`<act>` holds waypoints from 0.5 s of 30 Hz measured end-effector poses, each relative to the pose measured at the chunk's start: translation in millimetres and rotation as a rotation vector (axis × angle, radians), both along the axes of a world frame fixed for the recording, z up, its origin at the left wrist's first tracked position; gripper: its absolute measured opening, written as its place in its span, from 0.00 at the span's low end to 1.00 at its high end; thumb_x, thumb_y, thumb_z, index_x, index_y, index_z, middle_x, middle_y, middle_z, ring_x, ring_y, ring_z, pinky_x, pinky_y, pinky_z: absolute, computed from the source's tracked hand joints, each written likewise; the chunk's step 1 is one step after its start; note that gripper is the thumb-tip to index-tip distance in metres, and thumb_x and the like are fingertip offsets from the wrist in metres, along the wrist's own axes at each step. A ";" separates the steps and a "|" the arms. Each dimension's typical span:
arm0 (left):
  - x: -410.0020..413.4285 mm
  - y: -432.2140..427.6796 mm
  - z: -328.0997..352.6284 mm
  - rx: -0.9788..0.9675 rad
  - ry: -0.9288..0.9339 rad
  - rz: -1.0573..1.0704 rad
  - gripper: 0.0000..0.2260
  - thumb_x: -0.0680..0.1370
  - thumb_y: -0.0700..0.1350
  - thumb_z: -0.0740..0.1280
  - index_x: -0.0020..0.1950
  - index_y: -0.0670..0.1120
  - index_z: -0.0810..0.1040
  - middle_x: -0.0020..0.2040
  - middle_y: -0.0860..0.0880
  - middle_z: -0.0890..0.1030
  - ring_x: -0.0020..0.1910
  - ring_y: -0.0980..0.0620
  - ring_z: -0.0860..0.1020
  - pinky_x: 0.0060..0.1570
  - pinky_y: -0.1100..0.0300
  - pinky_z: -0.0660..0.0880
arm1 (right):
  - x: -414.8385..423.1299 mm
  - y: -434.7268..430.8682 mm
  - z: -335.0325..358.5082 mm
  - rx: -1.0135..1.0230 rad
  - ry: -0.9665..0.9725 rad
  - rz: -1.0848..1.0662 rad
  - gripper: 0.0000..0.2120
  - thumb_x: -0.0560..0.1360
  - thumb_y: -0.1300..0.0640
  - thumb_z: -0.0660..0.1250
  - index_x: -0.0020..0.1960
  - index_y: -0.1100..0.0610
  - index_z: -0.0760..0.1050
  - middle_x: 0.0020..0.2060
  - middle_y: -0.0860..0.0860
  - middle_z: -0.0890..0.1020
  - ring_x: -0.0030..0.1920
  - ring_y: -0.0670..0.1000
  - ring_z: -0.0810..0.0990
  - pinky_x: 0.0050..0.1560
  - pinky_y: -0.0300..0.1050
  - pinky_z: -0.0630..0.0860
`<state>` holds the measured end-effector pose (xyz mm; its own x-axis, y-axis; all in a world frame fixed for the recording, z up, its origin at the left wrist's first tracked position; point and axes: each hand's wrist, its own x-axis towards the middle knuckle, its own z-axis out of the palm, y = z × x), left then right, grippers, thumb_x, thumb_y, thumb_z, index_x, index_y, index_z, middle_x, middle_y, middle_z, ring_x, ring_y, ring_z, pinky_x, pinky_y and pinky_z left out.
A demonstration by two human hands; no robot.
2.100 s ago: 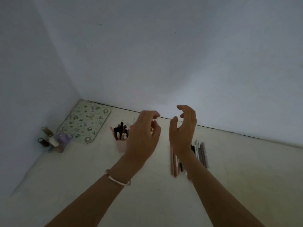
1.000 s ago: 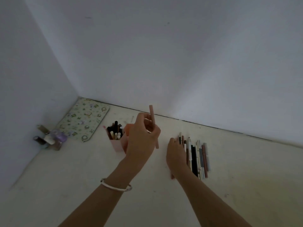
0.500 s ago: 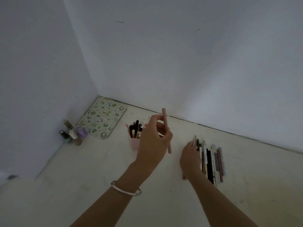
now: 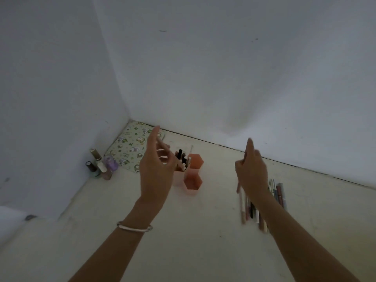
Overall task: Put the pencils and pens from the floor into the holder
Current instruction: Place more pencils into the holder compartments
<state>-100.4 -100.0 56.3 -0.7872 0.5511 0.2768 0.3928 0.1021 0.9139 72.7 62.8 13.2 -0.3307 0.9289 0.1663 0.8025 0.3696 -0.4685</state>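
pale walls met in a corner above the cream floor (image 4: 193, 241) where everything lay. the right hand (image 4: 251, 171) had its grip closed round a pinkish pencil (image 4: 239, 185), lifted off the floor with its lower end showing below the palm, though blur made the exact hold hard to read. the left hand (image 4: 156, 169) hung loosely open and held nothing, fingers spread in front of the holder (image 4: 192, 176). outward from the right hand, the remaining pencils and pens (image 4: 276, 193) lay in a row on the floor under and beside the wrist. the holder, a cluster of pink and orange hexagonal cups, stood on the floor between the hands, its rear-left cup already stocked and the two orange cups looking empty. further left sat small bottles (image 4: 100, 165) by the wall and a patterned mat (image 4: 130, 147) in the corner. as a judgement, the light holder could tip if the pencil struck a rim at an angle, and the open left hand, partly screening the cups, might spoil the aim or knock the stocked cup.
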 end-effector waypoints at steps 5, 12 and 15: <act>-7.8 -4.6 -30.1 -0.074 0.107 0.041 0.22 0.76 0.39 0.69 0.68 0.49 0.68 0.43 0.52 0.78 0.43 0.56 0.80 0.43 0.60 0.81 | -28.5 -12.7 62.1 -0.014 0.662 0.079 0.33 0.76 0.65 0.65 0.76 0.49 0.56 0.47 0.49 0.77 0.42 0.46 0.81 0.40 0.33 0.79; -7.6 0.8 -59.8 -0.270 0.416 0.031 0.15 0.80 0.49 0.61 0.65 0.49 0.78 0.67 0.46 0.74 0.67 0.47 0.70 0.64 0.48 0.70 | -59.7 -44.7 89.4 0.067 0.916 0.210 0.30 0.75 0.68 0.67 0.72 0.53 0.60 0.47 0.50 0.78 0.46 0.49 0.83 0.49 0.40 0.81; -19.8 -2.7 -49.0 -0.160 0.299 0.147 0.21 0.80 0.48 0.55 0.72 0.44 0.69 0.72 0.43 0.67 0.71 0.44 0.65 0.69 0.45 0.64 | -73.1 -64.1 80.2 0.016 0.932 0.296 0.29 0.75 0.69 0.67 0.70 0.51 0.60 0.47 0.49 0.79 0.46 0.48 0.83 0.50 0.41 0.81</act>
